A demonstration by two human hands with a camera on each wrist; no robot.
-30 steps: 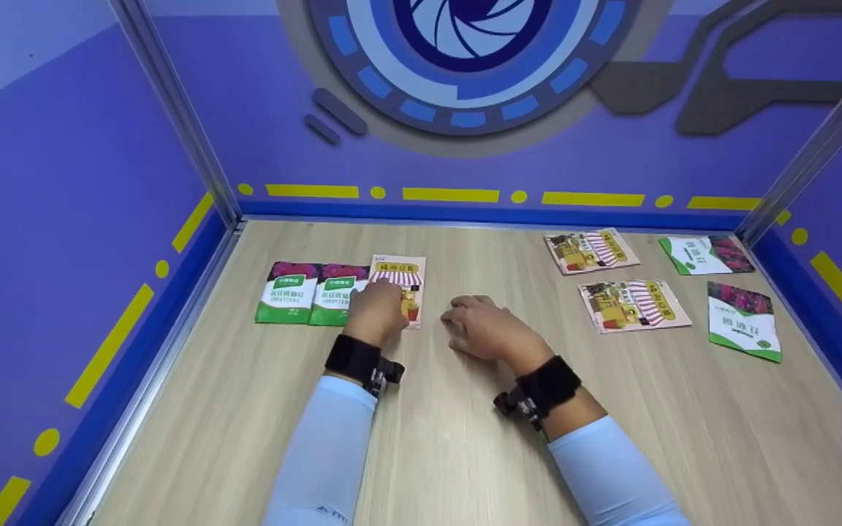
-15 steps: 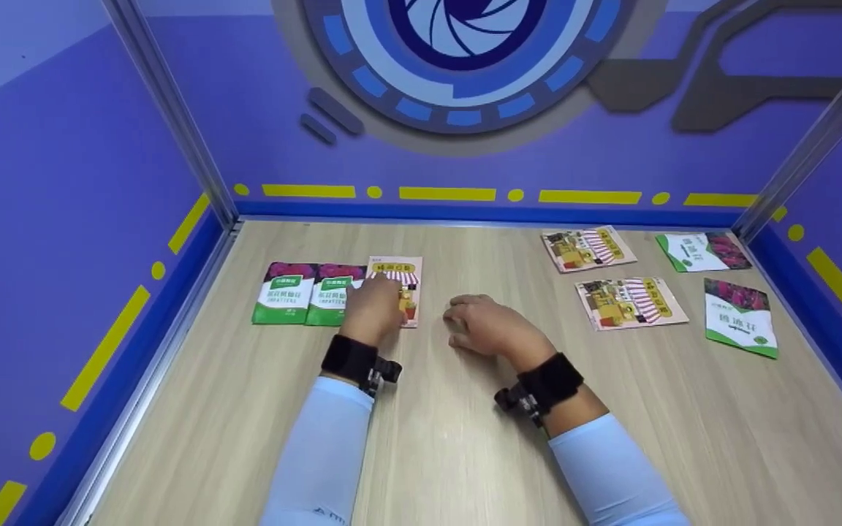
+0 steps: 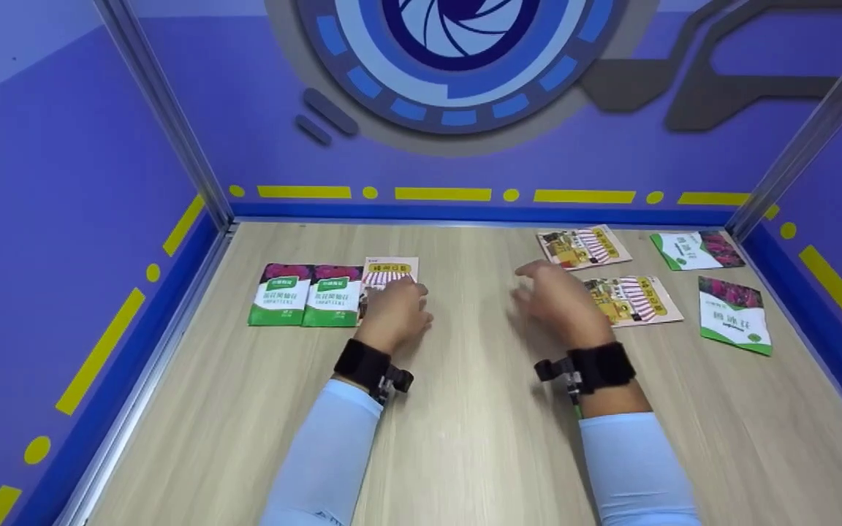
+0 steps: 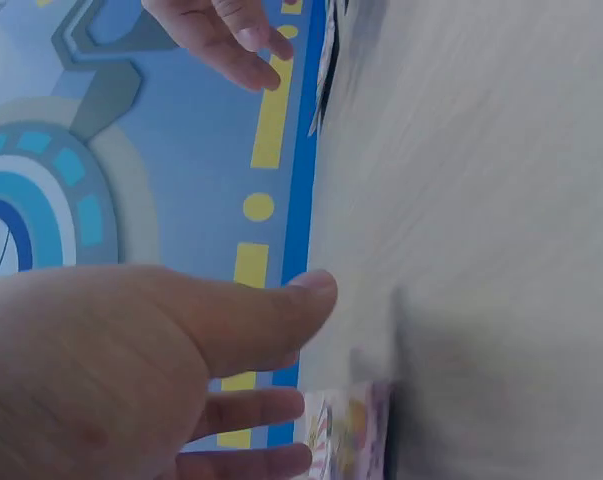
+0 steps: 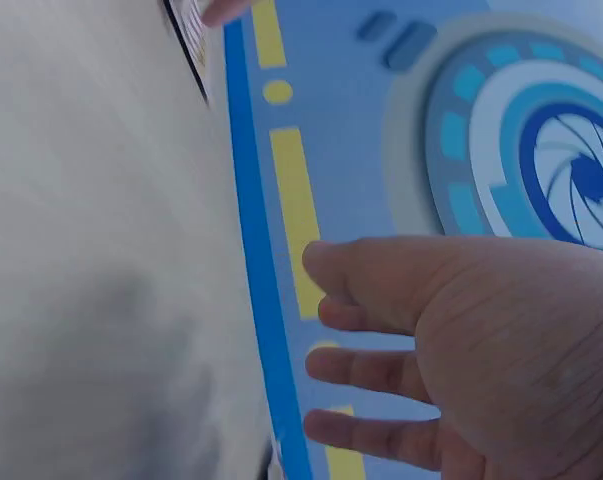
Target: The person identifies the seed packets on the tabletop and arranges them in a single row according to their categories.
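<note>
Two green-and-white packets (image 3: 280,296) lie side by side on the left. A pink packet with a striped awning (image 3: 390,270) adjoins them, partly covered in the head view by my left hand (image 3: 395,314). In the left wrist view my left hand (image 4: 111,370) has its fingers extended, holding nothing, above the pink packet (image 4: 356,430). My right hand (image 3: 563,303) is over the table beside two more pink packets (image 3: 585,247), covering part of the nearer one (image 3: 636,299). Its fingers are loosely extended and empty in the right wrist view (image 5: 511,340).
Two further green-and-white packets, one at the back right (image 3: 697,250) and one in front of it (image 3: 734,314), lie at the table's right side. Blue printed walls (image 3: 443,168) with metal corner posts (image 3: 165,109) enclose the wooden table (image 3: 457,438).
My right hand has moved right, toward the pink packets on the right. My left hand has shifted slightly right, and its fingers have come away from the left pink packet's upper part.
</note>
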